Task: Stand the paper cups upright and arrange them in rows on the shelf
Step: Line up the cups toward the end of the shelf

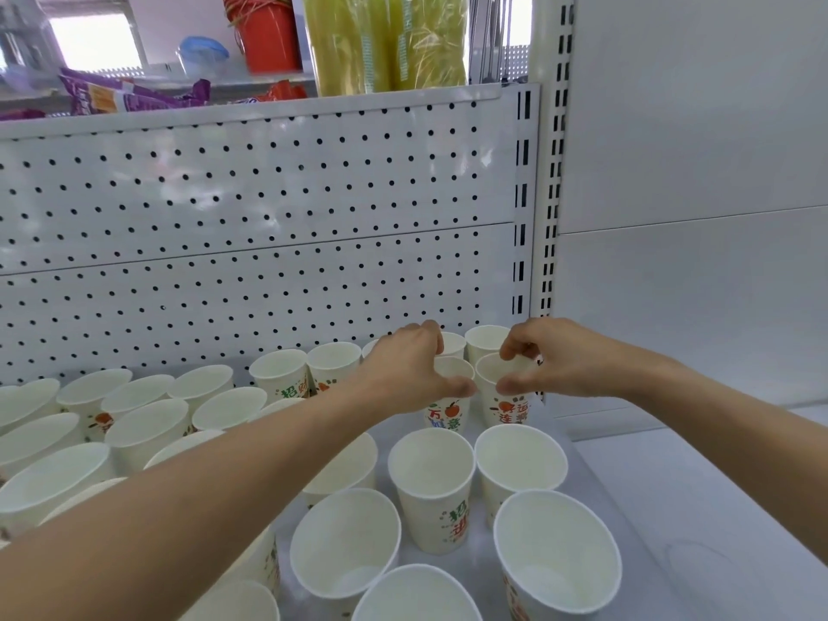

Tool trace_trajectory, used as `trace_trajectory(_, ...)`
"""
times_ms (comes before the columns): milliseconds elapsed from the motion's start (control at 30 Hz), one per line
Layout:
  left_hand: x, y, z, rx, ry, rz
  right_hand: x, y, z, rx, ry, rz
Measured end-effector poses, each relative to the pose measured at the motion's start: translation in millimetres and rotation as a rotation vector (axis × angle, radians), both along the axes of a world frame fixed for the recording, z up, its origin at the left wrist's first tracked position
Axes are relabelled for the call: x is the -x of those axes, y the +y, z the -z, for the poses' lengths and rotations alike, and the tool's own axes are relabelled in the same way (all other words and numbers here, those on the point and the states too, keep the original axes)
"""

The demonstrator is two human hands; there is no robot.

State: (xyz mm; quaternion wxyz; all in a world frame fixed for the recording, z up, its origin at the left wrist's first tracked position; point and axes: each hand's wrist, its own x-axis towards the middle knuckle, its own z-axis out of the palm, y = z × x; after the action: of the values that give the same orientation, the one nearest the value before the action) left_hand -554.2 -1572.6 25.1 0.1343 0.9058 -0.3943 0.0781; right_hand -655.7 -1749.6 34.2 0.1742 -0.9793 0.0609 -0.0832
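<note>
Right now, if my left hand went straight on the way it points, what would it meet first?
Likely the back-row cup just behind the cup your left hand holds, then the pegboard; depth between them is unclear.

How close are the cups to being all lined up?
Mostly done: every cup in view stands upright, and the back row along the pegboard looks lined up. In hand: the left-hand grip pinches one cup, the right-hand grip a second cup, near the back corner. Left: the front cups on the shelf sit unevenly, likely needing straightening.
</note>
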Motion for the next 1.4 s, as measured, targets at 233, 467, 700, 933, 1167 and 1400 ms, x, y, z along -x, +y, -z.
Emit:
trace_trajectory(233, 1.0, 1.2, -0.5, -0.001, 0.007, -0.008, -1.4, 0.1, 3.9, 0.009, -0.026, -0.001)
trace_trajectory(467, 1.4, 6.9, -3.1, 0.004, 0.041, 0.024, -2.5, -2.3, 7.7, 0.016, -0.03, 0.021)
trace_trajectory(700, 1.3, 1.7, -2.7, 0.0, 0.048, 0.004, -1.1, -4.1, 8.7, 0.004, -0.042, 0.032)
trace_trajectory(933, 12.4, 50.6, -42.5, 0.056, 0.186, 0.04, 15.5, 10.6, -5.0, 0.026, -0.145, -0.079)
trace_trajectory(1167, 30.8, 135.9, -64.6, -0.295, 0.334, 0.105, 32.4, 72.9, -37.4, 0.017, 0.243, -0.398)
trace_trajectory(1400, 27.7, 138.1, -43.7, -0.292, 0.28, 0.151, 23.9, 104.5, -34.6, 0.23, 0.344, -0.387)
